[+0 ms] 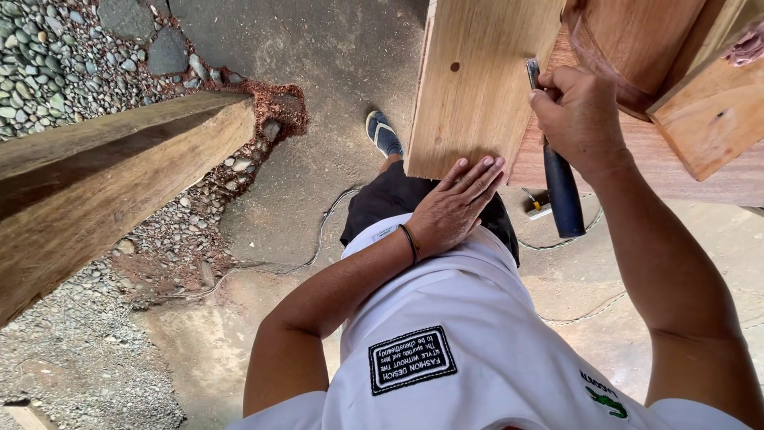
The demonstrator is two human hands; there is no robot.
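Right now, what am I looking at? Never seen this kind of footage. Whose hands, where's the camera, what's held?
There is one picture, from a camera on a person's head, looking straight down their white shirt to the ground. Both hands are that person's own. The left hand lies flat, palm down, on the lower edge of a pale wooden board. The right hand grips a tool with a dark blue handle, its metal tip against the wood. Below lie concrete floor, a thin cable and pebbles. A heavy timber beam sits left.
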